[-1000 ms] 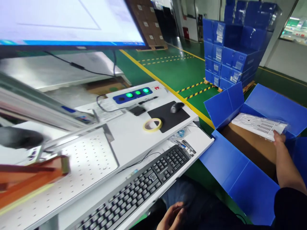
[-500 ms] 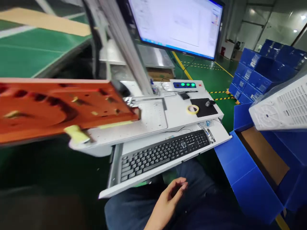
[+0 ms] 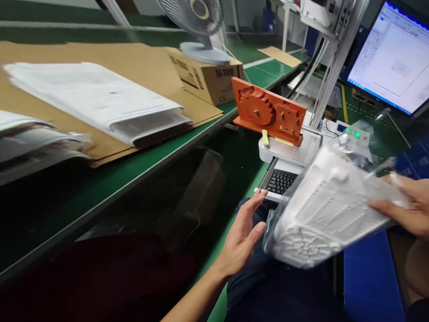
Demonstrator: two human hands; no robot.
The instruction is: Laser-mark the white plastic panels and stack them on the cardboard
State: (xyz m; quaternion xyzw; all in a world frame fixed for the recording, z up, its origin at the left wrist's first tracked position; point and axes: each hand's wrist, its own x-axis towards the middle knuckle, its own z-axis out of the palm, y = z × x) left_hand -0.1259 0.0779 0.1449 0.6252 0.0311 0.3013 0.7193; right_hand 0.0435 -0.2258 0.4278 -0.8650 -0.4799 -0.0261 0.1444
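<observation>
My right hand (image 3: 402,203) grips a white plastic cover (image 3: 321,210) by its right side. The cover has slatted vents and a round fan-like grille, and a clear plastic bag wraps it. It hangs tilted above my lap. Close to the cover's lower left side, my left hand (image 3: 241,237) is open, fingers stretched and thumb apart, holding nothing. Whether its thumb touches the bag I cannot tell. Beyond the hands, an orange fixture (image 3: 268,112) with a gear-shaped recess and brass pins stands on a perforated metal plate (image 3: 284,150).
A green bench (image 3: 147,147) on the left bears cardboard and white bagged parts (image 3: 97,96). A fan (image 3: 204,53) stands on a carton (image 3: 217,82). Ahead are a keyboard (image 3: 281,181) in a drawer and a monitor (image 3: 392,58). A blue box (image 3: 372,273) is at lower right.
The view has swung left toward the green bench. The white cover, at the right edge before, is now in front of me in my right hand. My left hand has opened and reached toward it.
</observation>
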